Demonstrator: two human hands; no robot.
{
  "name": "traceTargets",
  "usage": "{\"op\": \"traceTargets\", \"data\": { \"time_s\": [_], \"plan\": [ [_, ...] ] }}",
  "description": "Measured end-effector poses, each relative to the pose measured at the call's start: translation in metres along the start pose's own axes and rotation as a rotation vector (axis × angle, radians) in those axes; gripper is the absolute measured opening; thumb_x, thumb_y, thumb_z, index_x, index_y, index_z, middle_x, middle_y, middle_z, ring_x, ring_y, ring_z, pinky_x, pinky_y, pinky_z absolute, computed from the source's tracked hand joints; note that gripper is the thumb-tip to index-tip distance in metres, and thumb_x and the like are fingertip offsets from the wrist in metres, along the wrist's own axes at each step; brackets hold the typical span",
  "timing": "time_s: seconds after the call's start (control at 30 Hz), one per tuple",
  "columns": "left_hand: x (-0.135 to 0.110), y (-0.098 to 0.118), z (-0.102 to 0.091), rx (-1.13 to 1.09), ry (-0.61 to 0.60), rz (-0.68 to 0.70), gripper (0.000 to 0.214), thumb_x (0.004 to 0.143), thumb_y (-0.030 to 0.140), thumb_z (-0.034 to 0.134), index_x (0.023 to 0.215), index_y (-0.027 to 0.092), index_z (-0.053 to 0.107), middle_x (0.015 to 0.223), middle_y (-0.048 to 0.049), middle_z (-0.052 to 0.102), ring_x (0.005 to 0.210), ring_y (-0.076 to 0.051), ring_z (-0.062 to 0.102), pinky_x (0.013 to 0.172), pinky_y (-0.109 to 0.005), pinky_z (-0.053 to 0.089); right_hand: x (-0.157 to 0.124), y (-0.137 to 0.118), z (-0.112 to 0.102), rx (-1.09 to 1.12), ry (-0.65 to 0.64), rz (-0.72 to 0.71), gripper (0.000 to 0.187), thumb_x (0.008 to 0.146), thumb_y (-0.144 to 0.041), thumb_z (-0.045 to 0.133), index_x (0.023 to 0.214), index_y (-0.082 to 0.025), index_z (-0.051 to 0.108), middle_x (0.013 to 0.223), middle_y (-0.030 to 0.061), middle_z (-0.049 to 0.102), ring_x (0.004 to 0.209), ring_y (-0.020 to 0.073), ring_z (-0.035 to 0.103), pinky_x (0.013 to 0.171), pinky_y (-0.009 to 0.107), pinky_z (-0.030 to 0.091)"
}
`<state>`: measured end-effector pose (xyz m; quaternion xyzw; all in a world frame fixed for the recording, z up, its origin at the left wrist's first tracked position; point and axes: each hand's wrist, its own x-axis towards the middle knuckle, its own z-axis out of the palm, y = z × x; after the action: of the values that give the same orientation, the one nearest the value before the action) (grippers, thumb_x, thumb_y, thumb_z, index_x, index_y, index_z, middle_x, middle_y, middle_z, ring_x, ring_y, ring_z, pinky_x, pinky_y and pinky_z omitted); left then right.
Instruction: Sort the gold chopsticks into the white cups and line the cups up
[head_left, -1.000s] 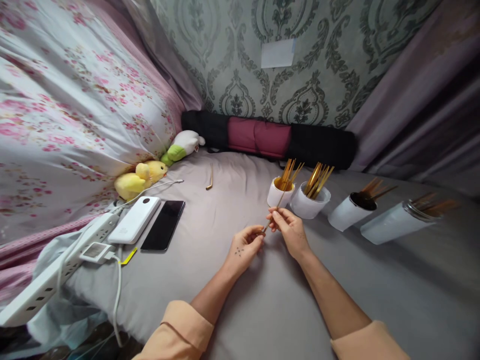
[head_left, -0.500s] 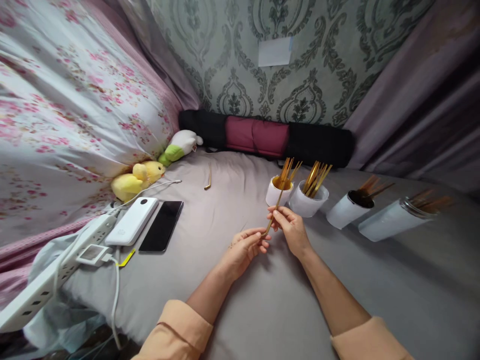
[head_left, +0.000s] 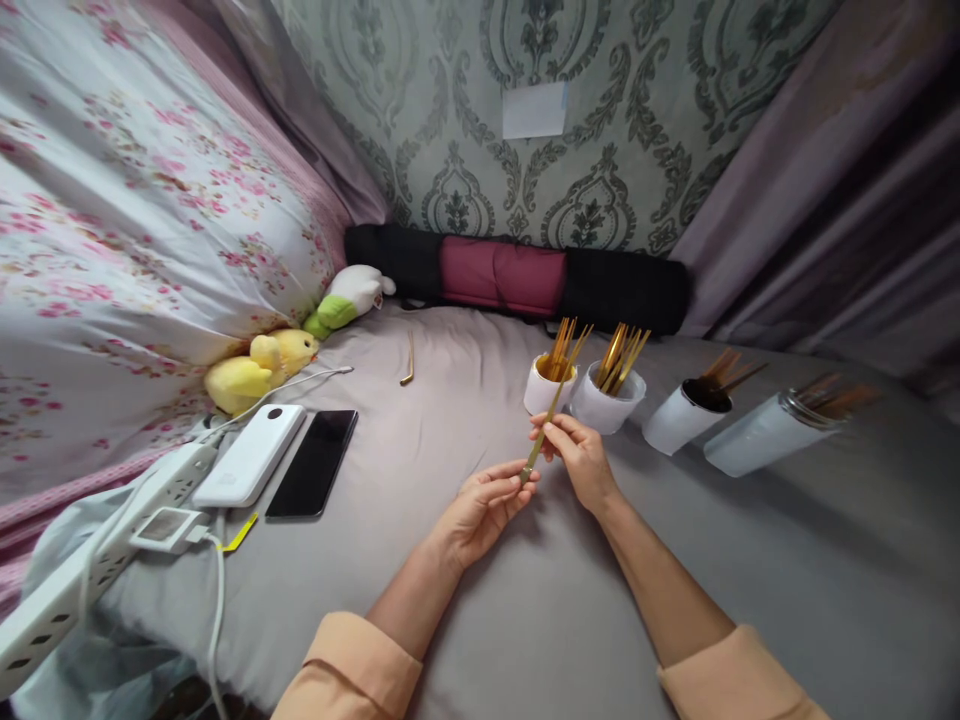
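Both my hands meet over the grey sheet, holding one thin gold stick (head_left: 546,418) between them. My left hand (head_left: 484,505) pinches its lower end. My right hand (head_left: 579,455) pinches it higher up, and the stick slants up towards a white cup (head_left: 543,388) with a yellow inside that holds several gold sticks. A second white cup (head_left: 606,400) with more gold sticks stands right beside it.
Two more white cups (head_left: 675,428) (head_left: 757,445) with sticks lean to the right. A bent gold straw (head_left: 409,360) lies alone farther back. At left are a black phone (head_left: 312,462), a white power bank (head_left: 250,468), a power strip (head_left: 90,570), plush toys (head_left: 259,365) and a floral quilt (head_left: 127,220). A black and maroon roll (head_left: 517,275) lies along the wall.
My left hand has turned palm up and slid closer under the stick's lower end. The camera has drifted, so the scene sits a little more to the left.
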<state>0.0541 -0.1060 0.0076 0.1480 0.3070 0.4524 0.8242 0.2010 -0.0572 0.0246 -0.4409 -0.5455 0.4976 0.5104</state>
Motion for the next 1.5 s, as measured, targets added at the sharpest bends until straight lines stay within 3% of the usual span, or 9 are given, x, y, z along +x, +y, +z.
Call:
{"op": "traceTargets", "data": {
  "time_s": [0.43,0.9,1.17,1.5],
  "plan": [
    [0.000,-0.002,0.001,0.031,0.042,-0.012,0.032,0.068,0.005,0.063,0.099,0.005,0.057,0.095,-0.0148,0.064,0.079,-0.013,0.062,0.080,-0.021,0.047,0.006,-0.012,-0.010,-0.120,0.122,-0.066,0.028,0.078,-0.037,0.050,0.093,-0.016,0.061,0.080,0.0055,0.063,0.065,0.0131,0.055,0.054,0.024,0.044],
    [-0.001,-0.002,0.000,0.042,0.037,-0.036,0.030,0.067,0.006,0.064,0.097,0.005,0.058,0.095,-0.0152,0.063,0.078,-0.012,0.062,0.080,-0.021,0.047,0.025,-0.038,-0.025,-0.168,0.256,-0.177,0.033,0.074,-0.041,0.054,0.096,-0.017,0.061,0.080,0.0052,0.063,0.065,0.0129,0.056,0.051,0.024,0.046],
    [-0.001,-0.002,-0.002,0.048,0.016,-0.042,0.030,0.067,0.007,0.065,0.097,0.006,0.059,0.096,-0.0145,0.063,0.077,-0.011,0.061,0.078,-0.021,0.048,0.031,-0.045,-0.028,-0.178,0.293,-0.225,0.038,0.070,-0.035,0.060,0.105,-0.021,0.052,0.075,0.0015,0.059,0.064,0.0122,0.056,0.049,0.023,0.046],
    [0.000,-0.003,-0.002,0.051,0.021,-0.036,0.030,0.067,0.006,0.065,0.097,0.006,0.059,0.095,-0.0143,0.064,0.076,-0.011,0.061,0.076,-0.020,0.048,0.033,-0.043,-0.030,-0.154,0.285,-0.238,0.030,0.070,-0.036,0.060,0.095,-0.019,0.055,0.072,0.0010,0.060,0.062,0.0118,0.057,0.048,0.022,0.046]
  ]
}}
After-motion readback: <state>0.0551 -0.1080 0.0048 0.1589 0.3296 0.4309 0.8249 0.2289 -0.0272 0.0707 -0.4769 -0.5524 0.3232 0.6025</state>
